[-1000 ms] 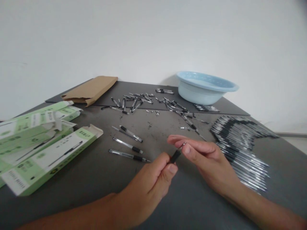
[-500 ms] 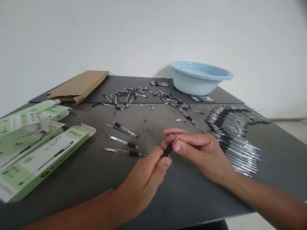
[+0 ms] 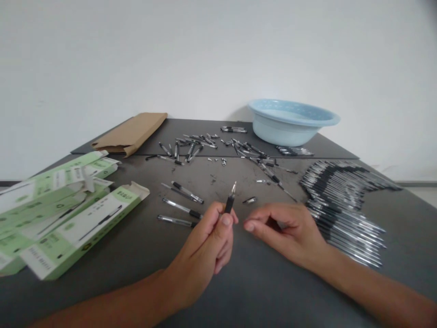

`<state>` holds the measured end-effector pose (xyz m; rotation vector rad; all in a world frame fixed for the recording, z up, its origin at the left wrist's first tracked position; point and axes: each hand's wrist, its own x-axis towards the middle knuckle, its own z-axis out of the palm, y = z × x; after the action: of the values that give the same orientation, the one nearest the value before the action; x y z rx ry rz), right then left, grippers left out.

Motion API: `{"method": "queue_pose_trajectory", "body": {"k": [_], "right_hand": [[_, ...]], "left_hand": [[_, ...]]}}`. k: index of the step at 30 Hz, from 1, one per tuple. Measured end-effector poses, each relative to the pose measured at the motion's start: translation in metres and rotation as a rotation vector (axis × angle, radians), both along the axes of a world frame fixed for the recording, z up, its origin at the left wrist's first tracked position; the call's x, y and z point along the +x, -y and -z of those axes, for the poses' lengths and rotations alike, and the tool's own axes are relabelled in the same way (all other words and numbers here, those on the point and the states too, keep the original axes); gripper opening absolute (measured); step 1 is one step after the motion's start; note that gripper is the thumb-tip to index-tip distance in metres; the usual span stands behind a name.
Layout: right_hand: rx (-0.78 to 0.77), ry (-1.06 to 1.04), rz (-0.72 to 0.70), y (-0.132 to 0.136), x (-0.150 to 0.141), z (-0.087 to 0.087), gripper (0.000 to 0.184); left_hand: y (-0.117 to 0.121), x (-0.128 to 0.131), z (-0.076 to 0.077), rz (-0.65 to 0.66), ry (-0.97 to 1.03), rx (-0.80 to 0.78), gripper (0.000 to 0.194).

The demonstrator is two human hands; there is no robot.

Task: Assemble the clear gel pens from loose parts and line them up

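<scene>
My left hand [image 3: 208,246] is closed around a pen [image 3: 231,200], whose black grip and clear, silvery tip point up out of the fist. The rest of its barrel is hidden in the palm. Just to the right, my right hand [image 3: 290,230] hovers with loosely curled fingers and nothing visible in them. A small pen cap [image 3: 250,200] with a clear and dark body lies on the table beyond its fingertips. Left of my left hand are several clear pens with black grips [image 3: 180,207], one partly covered by the hand.
Green and white pen boxes [image 3: 92,223] are piled at the left, with a brown paper envelope [image 3: 136,130] behind. Loose pen parts [image 3: 194,146] are scattered mid-table. A light blue basin [image 3: 290,125] stands at the back right. Rows of pens [image 3: 348,218] lie at the right.
My right hand has come away from the pen tip and dropped slightly. The pen in my left hand now stands more upright, its tip exposed. The view has shifted a little.
</scene>
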<state>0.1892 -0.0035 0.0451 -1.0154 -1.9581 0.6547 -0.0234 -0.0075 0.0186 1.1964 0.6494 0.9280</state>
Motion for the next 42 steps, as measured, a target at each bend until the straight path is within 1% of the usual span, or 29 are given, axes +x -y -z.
{"method": "queue_pose_trajectory", "body": {"k": [5, 8, 10, 15, 20, 24, 27, 30, 33, 37, 42], "right_hand": [[-0.021, 0.134, -0.167, -0.004, 0.001, 0.014, 0.03], [-0.03, 0.213, -0.282, -0.003, -0.002, 0.015, 0.035], [-0.048, 0.24, -0.333, -0.001, -0.003, 0.014, 0.036], [-0.081, 0.267, -0.404, 0.002, -0.005, 0.013, 0.043], [-0.085, 0.285, -0.431, 0.002, -0.005, 0.016, 0.044], [-0.06, 0.284, -0.421, 0.002, -0.004, 0.021, 0.042], [-0.07, 0.303, -0.423, 0.002, -0.002, 0.022, 0.044], [-0.066, 0.366, -0.418, 0.002, 0.001, 0.021, 0.045], [-0.019, 0.454, -0.386, 0.0, 0.007, 0.017, 0.042], [0.091, 0.504, -0.241, -0.007, 0.017, 0.011, 0.039], [0.199, 0.432, 0.023, -0.019, 0.036, -0.003, 0.039]], "left_hand": [[-0.006, 0.0, -0.007, -0.002, 0.07, -0.059, 0.033], [-0.007, -0.001, -0.01, -0.005, 0.079, -0.099, 0.034], [-0.008, -0.001, -0.011, 0.001, 0.084, -0.135, 0.035], [-0.012, -0.003, -0.013, 0.034, 0.066, -0.228, 0.036], [-0.015, -0.004, -0.014, 0.04, 0.042, -0.242, 0.033], [-0.016, -0.005, -0.012, 0.051, 0.01, -0.215, 0.032], [-0.016, -0.005, -0.009, 0.054, -0.008, -0.186, 0.031], [-0.017, -0.004, -0.005, 0.048, -0.009, -0.168, 0.026], [-0.016, -0.002, -0.001, 0.031, 0.007, -0.156, 0.021], [-0.014, -0.002, 0.0, 0.003, 0.023, -0.134, 0.018], [-0.009, -0.006, -0.002, -0.041, 0.011, -0.092, 0.025]]}}
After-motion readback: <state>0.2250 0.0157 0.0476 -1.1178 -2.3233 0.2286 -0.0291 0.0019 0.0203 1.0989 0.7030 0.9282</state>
